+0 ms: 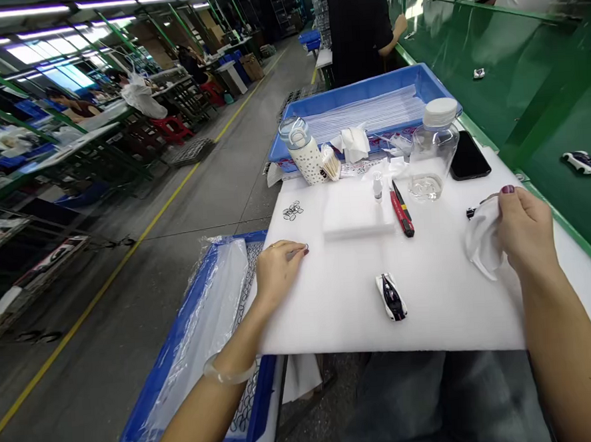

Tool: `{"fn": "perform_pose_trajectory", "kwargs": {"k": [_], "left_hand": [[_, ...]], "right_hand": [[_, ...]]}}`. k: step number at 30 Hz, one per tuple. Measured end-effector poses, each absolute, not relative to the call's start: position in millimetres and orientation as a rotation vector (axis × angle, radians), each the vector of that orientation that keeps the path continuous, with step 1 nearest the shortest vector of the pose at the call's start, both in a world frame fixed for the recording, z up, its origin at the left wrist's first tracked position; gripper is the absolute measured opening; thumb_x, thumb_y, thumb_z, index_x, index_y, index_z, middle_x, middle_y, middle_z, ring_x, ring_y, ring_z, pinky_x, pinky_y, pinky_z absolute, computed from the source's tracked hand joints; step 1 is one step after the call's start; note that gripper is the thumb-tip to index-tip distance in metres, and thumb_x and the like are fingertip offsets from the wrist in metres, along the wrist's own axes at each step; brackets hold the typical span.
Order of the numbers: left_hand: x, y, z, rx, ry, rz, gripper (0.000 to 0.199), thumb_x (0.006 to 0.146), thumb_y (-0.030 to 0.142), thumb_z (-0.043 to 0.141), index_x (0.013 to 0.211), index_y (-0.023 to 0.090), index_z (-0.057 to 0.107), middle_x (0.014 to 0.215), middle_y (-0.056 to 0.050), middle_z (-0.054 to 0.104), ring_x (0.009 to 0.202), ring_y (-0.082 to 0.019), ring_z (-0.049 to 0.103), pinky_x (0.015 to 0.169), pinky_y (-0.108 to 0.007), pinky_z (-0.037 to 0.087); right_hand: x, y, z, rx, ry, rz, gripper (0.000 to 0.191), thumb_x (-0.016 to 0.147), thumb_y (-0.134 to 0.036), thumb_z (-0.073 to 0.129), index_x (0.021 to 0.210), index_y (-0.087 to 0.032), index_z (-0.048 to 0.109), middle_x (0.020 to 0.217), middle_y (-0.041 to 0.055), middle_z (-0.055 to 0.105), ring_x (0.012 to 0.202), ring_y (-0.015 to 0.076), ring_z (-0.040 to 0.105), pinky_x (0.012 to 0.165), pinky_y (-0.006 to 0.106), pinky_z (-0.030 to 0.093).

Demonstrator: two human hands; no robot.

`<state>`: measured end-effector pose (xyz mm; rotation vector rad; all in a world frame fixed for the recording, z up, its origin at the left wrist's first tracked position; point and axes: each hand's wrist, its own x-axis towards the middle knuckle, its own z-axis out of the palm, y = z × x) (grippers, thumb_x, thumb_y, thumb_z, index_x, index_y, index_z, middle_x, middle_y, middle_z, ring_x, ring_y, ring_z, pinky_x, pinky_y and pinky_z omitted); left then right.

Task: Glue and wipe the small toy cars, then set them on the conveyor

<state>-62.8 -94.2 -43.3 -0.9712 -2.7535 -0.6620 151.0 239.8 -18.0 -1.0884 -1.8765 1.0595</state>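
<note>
My left hand (281, 268) is at the left edge of the white work surface, fingertips pinched on what looks like a small black ring (306, 248). A loose group of similar thin black rings (293, 211) lies just beyond it. On the right, my right hand (529, 227) grips a crumpled white cloth (483, 239), which hangs down to the surface. A small dark object (470, 213) shows beside the cloth, mostly hidden. Between my hands, nearer to me, a white and black toy car (391, 297) rests apart from both.
Behind stand a white foam block (357, 210), a red cutter knife (402, 213), a clear bottle (434, 146), a phone (469, 156), a dotted cup (305, 155) and a blue tray (367, 86). Toy cars (583, 162) sit on the green belt (543, 99). Another blue tray (173, 348) is lower left.
</note>
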Motion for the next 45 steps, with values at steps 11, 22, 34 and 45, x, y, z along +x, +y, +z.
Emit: {"fn": "perform_pose_trajectory", "kwargs": {"k": [11,22,34,45], "left_hand": [[-52,-108,-26,-1.312,-2.567,-0.299,0.028,0.094,0.015,0.04,0.099,0.021,0.067,0.096,-0.007,0.073,0.088,-0.026,0.069,0.075,-0.035,0.054],[-37,-82,-24,-1.957,-2.324,0.167,0.037,0.079,-0.013,0.046,0.102,0.012,0.062,0.092,-0.01,0.07,0.085,-0.026,0.07,0.064,-0.032,0.057],[-53,-79,-31,-1.921,-2.462,-0.229,0.027,0.087,0.006,0.05,0.091,0.019,0.073,0.081,-0.004,0.072,0.074,-0.02,0.068,0.064,-0.027,0.054],[18,-70,-26,-1.481,-2.374,-1.378,0.014,0.092,0.029,0.066,0.096,0.016,0.072,0.089,-0.008,0.074,0.075,-0.019,0.07,0.072,-0.028,0.059]], "right_hand": [[154,243,-17,-1.277,-2.176,0.89,0.021,0.079,-0.031,0.053,0.059,-0.024,0.052,0.069,0.0051,0.051,0.065,0.0204,0.039,0.068,0.037,0.029],[148,250,-22,-0.836,-1.065,1.44,0.013,0.073,-0.025,0.053,0.063,-0.021,0.045,0.075,0.0049,0.066,0.066,0.016,0.057,0.062,0.03,0.045],[156,245,-8,-0.643,-0.839,1.895,0.034,0.081,-0.036,0.062,0.063,-0.023,0.036,0.05,-0.0059,0.039,0.039,0.0061,0.024,0.039,0.022,0.019],[181,229,-6,-0.554,-1.269,1.877,0.033,0.076,-0.031,0.075,0.072,-0.023,0.043,0.082,0.0007,0.067,0.04,0.0031,0.032,0.038,0.025,0.016]]}}
